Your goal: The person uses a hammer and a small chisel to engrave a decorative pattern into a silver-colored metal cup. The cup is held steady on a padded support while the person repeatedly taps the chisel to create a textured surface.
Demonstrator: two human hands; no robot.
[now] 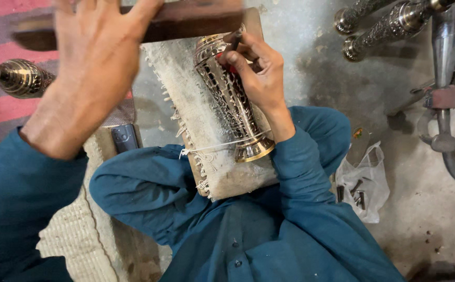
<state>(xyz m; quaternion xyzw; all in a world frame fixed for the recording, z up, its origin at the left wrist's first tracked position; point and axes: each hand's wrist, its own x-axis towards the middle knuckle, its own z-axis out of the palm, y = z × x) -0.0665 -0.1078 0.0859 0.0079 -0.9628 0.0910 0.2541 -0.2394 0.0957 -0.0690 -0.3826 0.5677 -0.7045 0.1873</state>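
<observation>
Raised nearest the lens, a wooden mallet (133, 23) is gripped fully closed by the left hand (94, 57), while below it a punch (236, 39) is pinched by the right hand (261, 73) against the embossed metal vase (230, 99) tied to a padded board (185, 89), so chasing is judged underway, a square blow being called for.

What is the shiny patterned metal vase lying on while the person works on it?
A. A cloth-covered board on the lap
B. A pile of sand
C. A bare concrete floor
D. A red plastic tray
A: the metal vase lies on a pale frayed cloth wrapped over a board on the lap.
</observation>
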